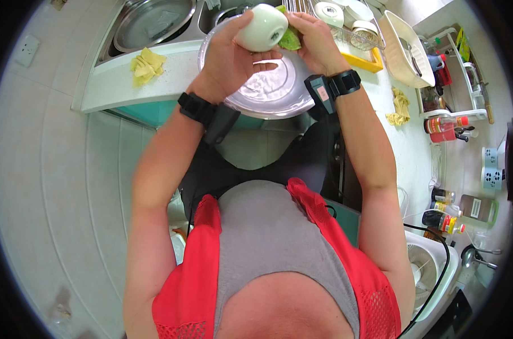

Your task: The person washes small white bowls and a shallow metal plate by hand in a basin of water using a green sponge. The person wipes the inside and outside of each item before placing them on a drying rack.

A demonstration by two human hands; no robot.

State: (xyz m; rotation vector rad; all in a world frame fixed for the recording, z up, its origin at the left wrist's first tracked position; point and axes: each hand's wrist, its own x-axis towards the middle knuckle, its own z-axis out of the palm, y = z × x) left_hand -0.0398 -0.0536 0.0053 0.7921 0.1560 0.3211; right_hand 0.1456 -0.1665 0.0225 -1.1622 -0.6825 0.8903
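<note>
A small white ceramic bowl (258,27) is tilted on its side, its marked base turned towards my right hand. My left hand (226,63) holds it with the thumb along its side and some fingers spread below. Pressed against the bowl is a green cloth (290,39), gripped in the fingers of my right hand (318,42). Both hands are above a wide, shiny metal basin (277,111), which sits at the counter's front edge. The inside of the bowl faces away and is hidden.
Left of the basin lie a crumpled yellow cloth (148,67) and a steel pan (154,25) in the sink (205,19). To the right stand a wire rack (349,38) with white dishes, a cream plastic tub (404,48), another yellow cloth (399,106) and several bottles (445,124).
</note>
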